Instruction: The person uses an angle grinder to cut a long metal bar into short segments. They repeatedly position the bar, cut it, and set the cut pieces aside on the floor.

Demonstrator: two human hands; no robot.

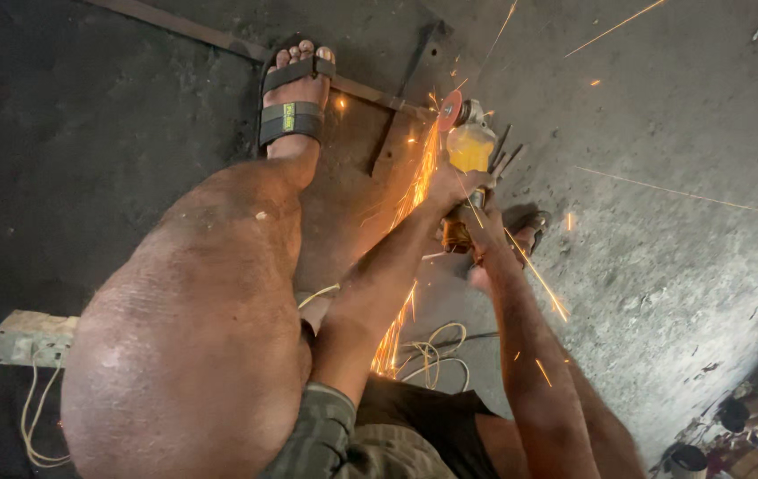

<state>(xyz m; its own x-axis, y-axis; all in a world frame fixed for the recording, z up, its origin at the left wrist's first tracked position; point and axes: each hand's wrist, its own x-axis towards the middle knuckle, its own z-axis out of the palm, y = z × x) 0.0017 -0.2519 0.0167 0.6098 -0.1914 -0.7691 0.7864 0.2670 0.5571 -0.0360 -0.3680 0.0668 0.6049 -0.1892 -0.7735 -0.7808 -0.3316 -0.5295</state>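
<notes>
A sandalled foot (pixel 295 98) pins a steel bar (pixel 219 40) to the floor (pixel 663 222). The left hand (pixel 450 188) wraps its fingers around the grinder (pixel 468 146), whose disc (pixel 451 110) meets the bar, throwing sparks (pixel 414 191). The right hand (pixel 485 244) clasps the grinder's rear, just behind.

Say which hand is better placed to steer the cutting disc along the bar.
Probably left. The left hand grips the grinder just behind its yellow head, closest to the disc sparking on the metal bar. The right hand sits further back on the body, better for support.
</notes>
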